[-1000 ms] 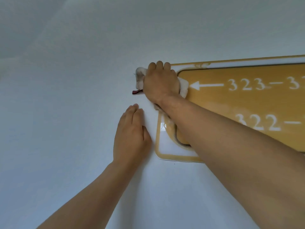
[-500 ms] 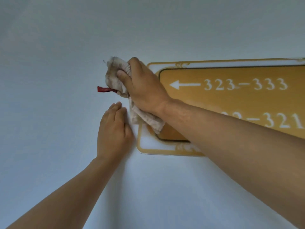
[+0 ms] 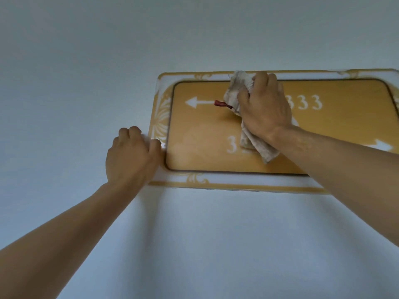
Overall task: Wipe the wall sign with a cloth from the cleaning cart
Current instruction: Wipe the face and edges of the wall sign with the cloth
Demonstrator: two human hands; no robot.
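Observation:
A yellow wall sign (image 3: 200,130) with white arrows and room numbers hangs on the pale wall, framed by a white and gold border. My right hand (image 3: 264,108) presses a crumpled off-white cloth (image 3: 235,91) with a small red tag against the sign's upper middle, hiding part of the numbers. The cloth's loose end hangs below my wrist over the lower number row. My left hand (image 3: 131,156) rests against the wall at the sign's lower left edge, fingers curled, holding nothing.
A plain pale wall (image 3: 194,244) fills the view all around the sign. The sign's right end runs out of the picture. No cart or other object shows.
My right hand has carried the cloth from the sign's left end to its upper middle. The view has shifted, so the whole left end of the sign shows. My left hand's fingers have curled.

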